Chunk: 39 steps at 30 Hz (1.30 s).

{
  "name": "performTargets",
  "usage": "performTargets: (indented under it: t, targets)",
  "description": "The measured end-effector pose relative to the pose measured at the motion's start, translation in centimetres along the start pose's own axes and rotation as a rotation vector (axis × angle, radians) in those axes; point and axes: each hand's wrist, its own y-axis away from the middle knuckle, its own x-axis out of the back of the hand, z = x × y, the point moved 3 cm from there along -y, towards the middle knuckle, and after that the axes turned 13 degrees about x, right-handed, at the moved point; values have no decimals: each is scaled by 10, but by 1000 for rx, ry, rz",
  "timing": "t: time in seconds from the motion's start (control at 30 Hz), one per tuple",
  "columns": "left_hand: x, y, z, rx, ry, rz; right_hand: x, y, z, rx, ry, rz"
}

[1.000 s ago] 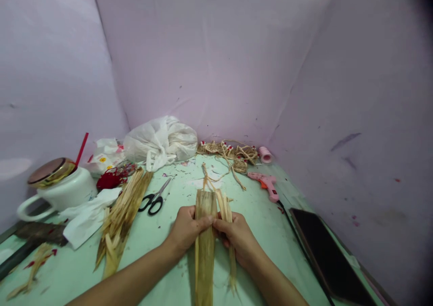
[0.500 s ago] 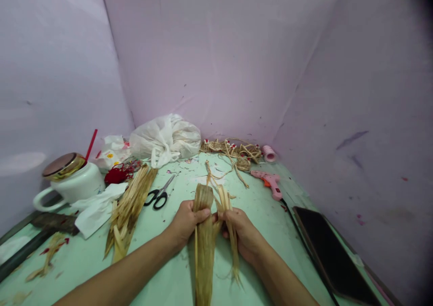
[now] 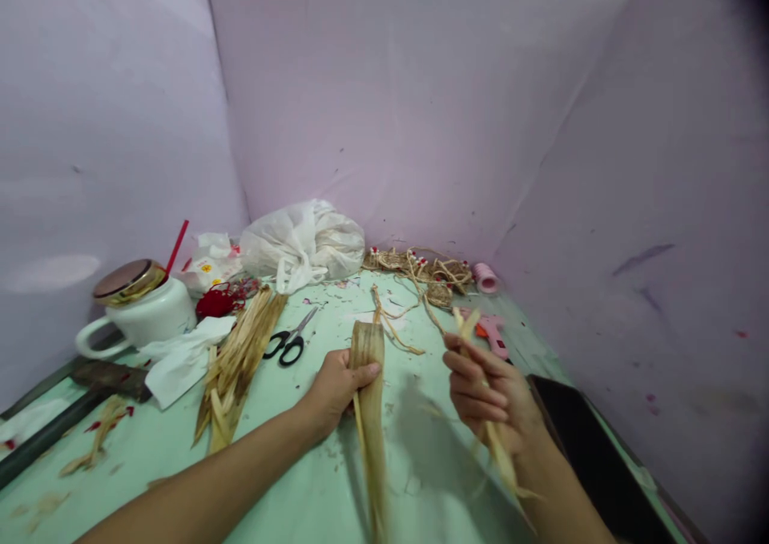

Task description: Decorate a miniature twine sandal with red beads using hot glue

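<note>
My left hand [image 3: 337, 385] grips a wide, flat strip of dried leaf [image 3: 369, 424] near its far end, thumb on top; the strip runs down past the lower edge of the view. Thin torn strips of dried leaf [image 3: 497, 452] are closed in my right hand [image 3: 489, 396], which is raised over the table's right side, slightly blurred. Their pale ends stick out above and below the fist. Left of my left hand lie black-handled scissors [image 3: 291, 344] and a pile of dried leaf strips [image 3: 243, 360]. Beyond the hands, a thin braided cord [image 3: 390, 328] rests on the table.
A white mug [image 3: 153, 316] with a lid, white tissue [image 3: 186, 360], red yarn [image 3: 215, 300] and a hammer [image 3: 111, 377] stand left. Behind are a white plastic bag [image 3: 306, 243] and coiled cords [image 3: 414, 267]. A pink glue gun [image 3: 493, 332] and dark tablet [image 3: 592, 456] lie right.
My right hand has moved right and up, away from the wide strip, carrying the thin strips with it. My left hand keeps its hold. The view has shifted slightly left.
</note>
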Motion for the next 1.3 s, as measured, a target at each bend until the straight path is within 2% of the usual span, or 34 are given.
performTargets:
  t: [0.1,0.17,0.23,0.37,0.5,0.63,0.87,1.17,1.23,1.3]
  targets:
    - [-1,1,0,-2,8,-10,-4,7,-18,108,-153,-100]
    - [-2,3,1,-7,19,-18,-4,7,-18,134,-130,-89]
    - [-3,4,3,-19,32,-25,1,2,-5,97,33,2]
    - [-4,5,4,-56,52,-22,14,-7,38,-33,510,229]
    - [-4,3,1,-91,34,-50,13,-10,68,-61,758,188]
    - [-4,2,-2,-90,-8,-94,11,-9,69,21,870,223]
    - [-7,4,-2,-79,-23,-154,16,-10,71,76,926,247]
    - [-15,16,4,-59,-71,-425,17,-10,74,11,776,179]
    - [-14,14,5,-50,-60,-431,17,-11,73,0,720,183]
    - [-10,10,3,-41,-37,-368,14,-13,71,-13,648,185]
